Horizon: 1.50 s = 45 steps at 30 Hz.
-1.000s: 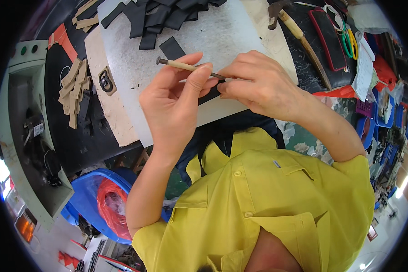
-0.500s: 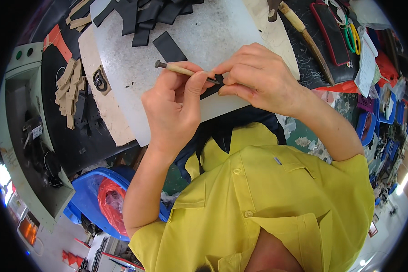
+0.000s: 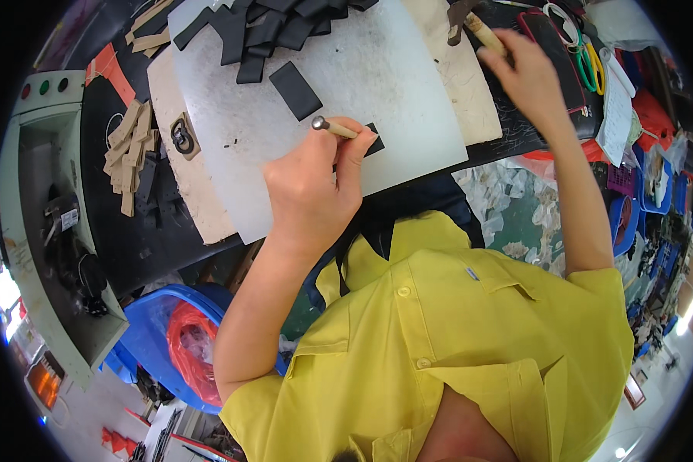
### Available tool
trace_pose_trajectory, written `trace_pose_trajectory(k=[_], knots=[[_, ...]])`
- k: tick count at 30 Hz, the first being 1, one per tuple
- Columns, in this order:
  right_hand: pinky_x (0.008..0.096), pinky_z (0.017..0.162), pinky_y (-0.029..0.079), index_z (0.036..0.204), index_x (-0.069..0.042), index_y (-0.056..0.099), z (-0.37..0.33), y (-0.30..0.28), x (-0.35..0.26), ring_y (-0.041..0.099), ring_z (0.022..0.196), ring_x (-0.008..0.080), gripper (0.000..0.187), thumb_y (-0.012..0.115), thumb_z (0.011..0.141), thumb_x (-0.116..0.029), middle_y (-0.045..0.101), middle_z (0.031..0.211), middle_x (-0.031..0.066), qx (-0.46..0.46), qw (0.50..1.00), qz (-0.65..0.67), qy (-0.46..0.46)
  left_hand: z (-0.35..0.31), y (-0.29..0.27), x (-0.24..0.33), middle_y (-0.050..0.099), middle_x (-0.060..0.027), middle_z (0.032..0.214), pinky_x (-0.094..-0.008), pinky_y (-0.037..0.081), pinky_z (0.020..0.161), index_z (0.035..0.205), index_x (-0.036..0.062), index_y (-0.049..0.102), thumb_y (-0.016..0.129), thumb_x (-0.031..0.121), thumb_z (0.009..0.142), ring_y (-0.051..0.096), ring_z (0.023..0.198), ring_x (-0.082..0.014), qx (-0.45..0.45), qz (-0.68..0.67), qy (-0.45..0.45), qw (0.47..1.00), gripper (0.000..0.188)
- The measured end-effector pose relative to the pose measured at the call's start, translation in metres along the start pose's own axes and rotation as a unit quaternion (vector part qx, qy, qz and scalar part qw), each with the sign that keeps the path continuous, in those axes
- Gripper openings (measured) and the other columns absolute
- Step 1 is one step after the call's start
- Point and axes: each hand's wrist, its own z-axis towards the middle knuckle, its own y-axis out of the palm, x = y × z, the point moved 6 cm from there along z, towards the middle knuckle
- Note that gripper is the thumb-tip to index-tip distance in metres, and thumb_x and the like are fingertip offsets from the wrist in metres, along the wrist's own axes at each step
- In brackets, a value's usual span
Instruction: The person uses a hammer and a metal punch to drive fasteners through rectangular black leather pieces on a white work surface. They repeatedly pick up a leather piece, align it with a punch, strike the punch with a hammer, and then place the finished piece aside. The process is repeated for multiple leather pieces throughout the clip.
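My left hand (image 3: 316,181) is closed around a hand punch (image 3: 335,129) with a pale wrapped grip and a round metal striking end. The punch stands tilted over a small black strip (image 3: 373,140), partly hidden by my fingers, on the white cutting board (image 3: 408,100). Its lower tip is hidden behind my hand. At the upper right my right hand (image 3: 533,81) has its fingers around the wooden handle of a hammer (image 3: 485,35). The hammer's dark head lies beyond the fingers, and most of the handle is covered by my hand and forearm.
Black strips (image 3: 285,27) are heaped at the board's far edge, with one loose black piece (image 3: 296,91) nearer. Tan strips (image 3: 128,150) lie left, near a metal buckle-like piece (image 3: 182,137). Scissors (image 3: 593,68) lie right. A blue bin (image 3: 150,319) stands lower left.
My right hand has left the black strip and moved up and right onto the hammer. My left hand has shifted slightly right with the punch, which now tilts more upright.
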Motion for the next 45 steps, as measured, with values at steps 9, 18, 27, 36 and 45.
trace_pose_trajectory(k=[9, 18, 27, 36, 45], knots=[[0.0405, 0.056, 0.045, 0.106, -0.004, 0.060, 0.008, -0.071, -0.047, 0.059, 0.058, 0.0351, 0.035, 0.067, 0.094, -0.036, 0.059, 0.066, 0.0169, -0.042, 0.992, 0.117, 0.011, 0.001, -0.001, 0.020, 0.069, -0.0082, 0.075, -0.0279, 0.048, 0.048, 0.081, 0.0017, 0.056, 0.073, 0.000, 0.084, 0.063, 0.053, -0.0208, -0.046, 0.127, 0.064, 0.989, 0.017], [0.0314, 0.049, 0.041, 0.086, -0.005, 0.056, 0.017, -0.179, -0.138, 0.053, 0.049, 0.0209, 0.028, 0.070, 0.091, -0.028, 0.058, 0.060, 0.0047, -0.039, 0.872, 0.484, -0.068, 0.004, 0.001, 0.025, 0.065, -0.0092, 0.070, -0.0354, 0.047, 0.046, 0.084, 0.0028, 0.052, 0.072, 0.005, 0.086, 0.063, 0.055, -0.0281, -0.044, 0.120, 0.091, 0.988, 0.020], [0.0452, 0.050, 0.046, 0.082, -0.007, 0.051, -0.012, -0.105, -0.124, 0.060, 0.056, 0.0373, 0.036, 0.072, 0.086, -0.036, 0.057, 0.058, 0.0138, -0.114, 0.982, 0.020, -0.147, 0.005, -0.002, 0.021, 0.065, -0.0084, 0.069, -0.0349, 0.046, 0.047, 0.087, 0.0018, 0.056, 0.070, 0.006, 0.088, 0.063, 0.055, -0.0274, -0.043, 0.086, 0.071, 0.993, 0.014], [0.0407, 0.048, 0.047, 0.087, -0.008, 0.049, -0.037, -0.064, -0.130, 0.062, 0.058, 0.0317, 0.033, 0.073, 0.084, -0.030, 0.059, 0.062, 0.0101, -0.184, 0.967, 0.047, -0.169, -0.004, -0.002, 0.012, 0.070, -0.0105, 0.083, -0.0289, 0.054, 0.057, 0.093, -0.0010, 0.057, 0.061, 0.003, 0.096, 0.071, 0.067, -0.0195, -0.044, 0.080, 0.016, 0.996, 0.006], [0.0412, 0.050, 0.047, 0.092, -0.008, 0.049, -0.034, -0.065, -0.135, 0.063, 0.060, 0.0305, 0.031, 0.074, 0.083, -0.024, 0.060, 0.065, 0.0095, -0.200, 0.964, 0.023, -0.172, -0.009, -0.003, -0.015, 0.072, -0.0153, 0.092, -0.0263, 0.058, 0.077, 0.104, -0.0050, 0.056, 0.055, 0.007, 0.101, 0.072, 0.084, -0.0170, 0.039, -0.206, -0.219, 0.953, 0.012]])
